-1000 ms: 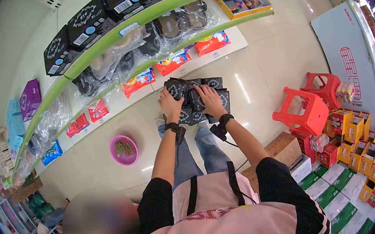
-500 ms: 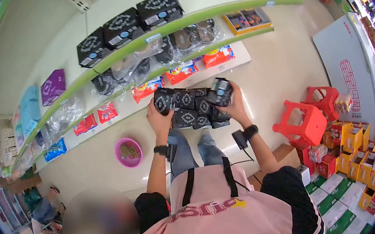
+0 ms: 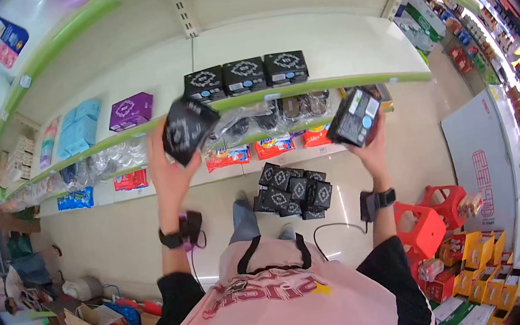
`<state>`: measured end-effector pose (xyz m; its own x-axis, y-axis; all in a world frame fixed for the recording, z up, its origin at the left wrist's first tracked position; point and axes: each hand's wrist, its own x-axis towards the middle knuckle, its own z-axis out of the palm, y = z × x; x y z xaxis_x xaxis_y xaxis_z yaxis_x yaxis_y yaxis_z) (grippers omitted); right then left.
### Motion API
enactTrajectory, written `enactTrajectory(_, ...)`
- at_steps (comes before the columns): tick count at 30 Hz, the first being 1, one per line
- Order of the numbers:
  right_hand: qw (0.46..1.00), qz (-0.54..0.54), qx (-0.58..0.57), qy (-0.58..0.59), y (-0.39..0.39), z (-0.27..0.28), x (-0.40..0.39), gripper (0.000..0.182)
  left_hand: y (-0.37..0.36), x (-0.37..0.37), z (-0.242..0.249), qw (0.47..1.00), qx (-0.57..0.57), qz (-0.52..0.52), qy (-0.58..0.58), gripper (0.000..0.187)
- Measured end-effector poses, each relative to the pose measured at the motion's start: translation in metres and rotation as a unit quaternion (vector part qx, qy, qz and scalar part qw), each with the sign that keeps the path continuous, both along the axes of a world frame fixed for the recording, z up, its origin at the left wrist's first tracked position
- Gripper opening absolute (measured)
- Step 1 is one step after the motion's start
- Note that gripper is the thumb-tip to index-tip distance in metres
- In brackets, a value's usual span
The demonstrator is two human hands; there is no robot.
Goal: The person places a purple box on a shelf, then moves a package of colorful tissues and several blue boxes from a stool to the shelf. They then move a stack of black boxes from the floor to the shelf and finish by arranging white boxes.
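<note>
My left hand [image 3: 170,167] grips a black box [image 3: 190,129] with a pale printed pattern, held tilted before the shelf edge. In my right hand [image 3: 373,148] is a second black box [image 3: 356,117], its side with a white label and blue dot facing up. Three similar black boxes [image 3: 244,75] stand in a row on the white shelf [image 3: 350,47], beyond and between my hands. On the floor below them, near my feet, lies a pile of black boxes [image 3: 293,191].
A purple box [image 3: 130,111] and light-blue packs [image 3: 79,129] stand further left on the shelf. Bagged shoes [image 3: 292,108] and red packets [image 3: 228,158] fill lower levels. Red stools [image 3: 420,227] and yellow cartons [image 3: 479,252] are at right, opened cardboard boxes [image 3: 97,319] at lower left.
Both hands have risen from the floor pile toward the shelf, each carrying a black box, and they are further apart. The view has shifted, with more of the upper shelving showing.
</note>
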<state>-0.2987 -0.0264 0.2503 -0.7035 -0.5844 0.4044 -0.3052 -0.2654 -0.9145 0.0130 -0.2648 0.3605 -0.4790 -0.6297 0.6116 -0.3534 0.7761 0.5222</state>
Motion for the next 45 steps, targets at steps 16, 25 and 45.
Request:
enactTrajectory(16,0.601,0.089,0.277,0.744,-0.303,0.156,-0.064,0.069,-0.268,-0.134,-0.006,0.96,0.047,-0.249,-0.118,0.073)
enactTrajectory(25,0.617,0.155,0.282,0.718,-0.343,0.101,-0.081,0.052,-0.286,-0.136,-0.057,0.93,0.11,-0.302,-0.176,0.074)
enactTrajectory(45,0.817,0.325,0.277,0.388,-0.344,0.08,-0.071,0.072,-0.259,-0.118,-0.105,0.928,0.318,-0.189,-0.038,0.063)
